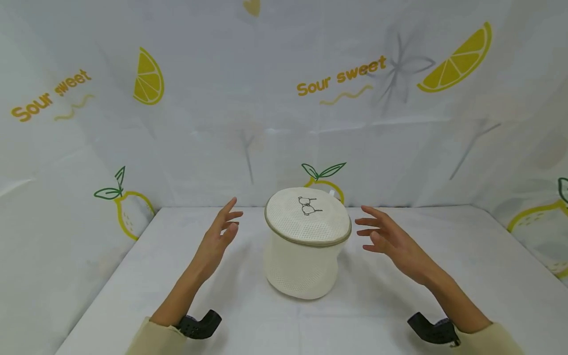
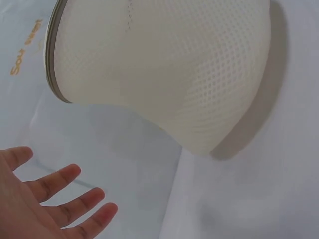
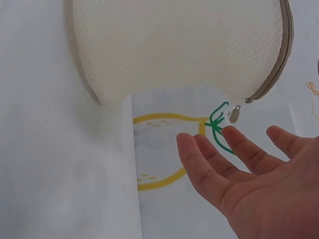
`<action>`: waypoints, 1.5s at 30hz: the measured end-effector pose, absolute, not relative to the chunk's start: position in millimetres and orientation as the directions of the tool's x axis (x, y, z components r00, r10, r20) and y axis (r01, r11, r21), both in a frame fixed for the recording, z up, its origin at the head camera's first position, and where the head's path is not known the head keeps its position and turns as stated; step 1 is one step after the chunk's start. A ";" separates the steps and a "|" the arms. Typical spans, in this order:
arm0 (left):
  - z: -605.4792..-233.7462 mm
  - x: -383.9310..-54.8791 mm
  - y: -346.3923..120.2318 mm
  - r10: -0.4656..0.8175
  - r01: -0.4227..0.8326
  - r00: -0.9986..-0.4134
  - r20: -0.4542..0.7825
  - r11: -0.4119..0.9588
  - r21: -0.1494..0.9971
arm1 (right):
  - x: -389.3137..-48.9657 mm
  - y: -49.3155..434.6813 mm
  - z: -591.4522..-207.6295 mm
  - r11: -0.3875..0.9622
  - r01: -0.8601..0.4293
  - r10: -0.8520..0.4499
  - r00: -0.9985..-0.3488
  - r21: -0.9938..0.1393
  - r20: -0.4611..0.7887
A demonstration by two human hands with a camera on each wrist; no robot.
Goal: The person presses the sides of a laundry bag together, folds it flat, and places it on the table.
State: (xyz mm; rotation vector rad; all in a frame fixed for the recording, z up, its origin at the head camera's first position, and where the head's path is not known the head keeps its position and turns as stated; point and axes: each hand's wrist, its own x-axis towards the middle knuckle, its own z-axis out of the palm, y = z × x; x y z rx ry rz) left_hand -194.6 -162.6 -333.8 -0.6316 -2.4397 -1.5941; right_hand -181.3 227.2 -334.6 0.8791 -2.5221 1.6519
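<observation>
A cream mesh laundry bag (image 1: 302, 266) stands upright on the table, round like a drum, its top tilted toward the camera. Its lid (image 1: 288, 222) bears a small line drawing, and a tan zipper (image 1: 306, 242) runs round the rim. To the left of the bag, my left hand (image 1: 218, 239) hovers with fingers spread, apart from it. On the other side my right hand (image 1: 390, 241) is held up with fingers loosely extended toward the bag. A zipper pull (image 3: 235, 115) hangs at the rim in the right wrist view, just beyond the fingertips. Both hands hold nothing.
The white table (image 1: 177, 276) carries a smooth white cover. Behind it hangs a white curtain (image 1: 199, 123) printed with lemons and lettering, which also closes off the sides. Black wrist straps (image 1: 199, 325) sit near both sleeve cuffs.
</observation>
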 end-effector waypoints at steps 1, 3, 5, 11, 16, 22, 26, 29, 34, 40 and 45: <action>-334.3 -195.1 -160.9 0.263 0.429 -0.898 0.354 0.338 0.837 | -182.0 225.9 -334.8 0.269 -0.450 -0.455 -0.838 -0.851 0.300; -334.7 -195.5 -157.3 0.267 0.423 -0.899 0.346 0.330 0.844 | -183.2 222.4 -334.7 0.241 -0.442 -0.461 -0.836 -0.864 0.298; -338.6 -198.3 -154.7 0.265 0.420 -0.901 0.344 0.331 0.845 | -184.2 218.8 -334.1 0.226 -0.441 -0.465 -0.832 -0.868 0.302; -338.4 -198.9 -137.9 0.277 0.434 -0.894 0.351 0.353 0.829 | -187.6 208.6 -334.5 0.204 -0.425 -0.463 -0.836 -0.882 0.296; -337.4 -202.0 -124.2 0.273 0.458 -0.885 0.378 0.353 0.816 | -191.0 202.4 -336.9 0.197 -0.405 -0.447 -0.848 -0.893 0.285; -339.2 -207.5 -112.7 0.266 0.458 -0.884 0.383 0.340 0.821 | -195.4 194.6 -340.8 0.140 -0.370 -0.449 -0.850 -0.919 0.274; -339.0 -208.5 -107.5 0.259 0.458 -0.884 0.389 0.311 0.833 | -197.5 189.7 -341.2 0.121 -0.361 -0.447 -0.851 -0.925 0.274; -338.8 -209.2 -103.5 0.262 0.465 -0.880 0.397 0.302 0.832 | -198.5 186.9 -341.2 0.132 -0.356 -0.438 -0.858 -0.925 0.268; -340.5 -209.1 -96.4 0.249 0.473 -0.877 0.411 0.299 0.828 | -199.1 184.2 -340.9 0.149 -0.346 -0.432 -0.866 -0.926 0.254; -344.5 -203.6 -91.6 0.253 0.454 -0.885 0.392 0.278 0.846 | -197.1 181.6 -340.1 0.135 -0.335 -0.433 -0.866 -0.932 0.249; -339.3 -196.7 -89.3 0.257 0.428 -0.894 0.366 0.253 0.868 | -196.6 178.6 -340.0 0.150 -0.342 -0.432 -0.867 -0.928 0.249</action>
